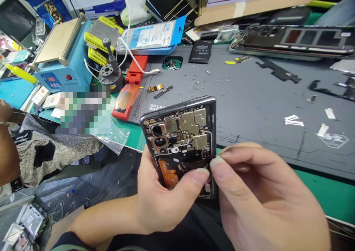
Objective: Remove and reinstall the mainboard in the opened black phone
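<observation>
An opened phone [194, 123] is held upright and tilted in front of me, its inner side with camera modules, metal shields and an orange-labelled part facing me. My left hand [172, 191] is wrapped round its lower left side, thumb lying over the inside. At the phone's right edge, my right hand [257, 188] has thumb and index fingertip pinched together, touching or almost touching the frame. Whatever is between those fingertips is too small to make out.
On the grey mat [249, 95] lie small screws, a black battery [201, 52], flex parts and white strips [294, 120]. A red clamp [130, 91], a blue heating machine [66, 66] and a screwdriver stand [111, 77] are at left. Another person's arm [8, 147] shows far left.
</observation>
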Demonstrator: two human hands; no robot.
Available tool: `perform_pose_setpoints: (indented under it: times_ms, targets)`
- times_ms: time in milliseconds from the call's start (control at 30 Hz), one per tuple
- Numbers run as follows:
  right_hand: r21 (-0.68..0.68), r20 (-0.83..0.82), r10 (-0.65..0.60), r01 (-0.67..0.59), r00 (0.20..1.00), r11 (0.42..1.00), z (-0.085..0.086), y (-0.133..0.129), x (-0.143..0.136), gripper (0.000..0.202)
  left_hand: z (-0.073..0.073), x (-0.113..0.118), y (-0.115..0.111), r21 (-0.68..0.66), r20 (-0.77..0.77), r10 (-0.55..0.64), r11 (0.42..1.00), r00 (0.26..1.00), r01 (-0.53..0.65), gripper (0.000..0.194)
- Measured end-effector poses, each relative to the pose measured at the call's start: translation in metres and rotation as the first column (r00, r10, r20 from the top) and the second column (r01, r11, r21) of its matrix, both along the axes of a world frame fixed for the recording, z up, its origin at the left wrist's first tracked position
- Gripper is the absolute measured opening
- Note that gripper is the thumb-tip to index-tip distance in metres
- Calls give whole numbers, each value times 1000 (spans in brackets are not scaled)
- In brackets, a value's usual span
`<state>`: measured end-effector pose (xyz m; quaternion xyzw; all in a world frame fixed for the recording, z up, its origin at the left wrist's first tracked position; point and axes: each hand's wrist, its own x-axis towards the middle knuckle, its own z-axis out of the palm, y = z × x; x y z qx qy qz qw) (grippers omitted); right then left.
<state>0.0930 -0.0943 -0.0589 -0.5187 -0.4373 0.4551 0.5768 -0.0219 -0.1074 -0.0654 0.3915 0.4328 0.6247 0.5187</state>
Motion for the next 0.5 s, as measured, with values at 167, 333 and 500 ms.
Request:
perform_pose_setpoints:
  times_ms: [167,333,500]
  targets:
    - [11,17,-57,56,998,998,-3,-4,-4,14,0,0,0,12,-1,-7,1000,1000,7,34]
    - [-2,4,-34,34,999,999,-2,-4,-5,17,3,-2,1,-21,-43,15,1000,999,-16,32]
    - [-20,6,25,-25,1000,999,3,4,1,20,3,-5,2,11,-105,5,1000,994,-4,29]
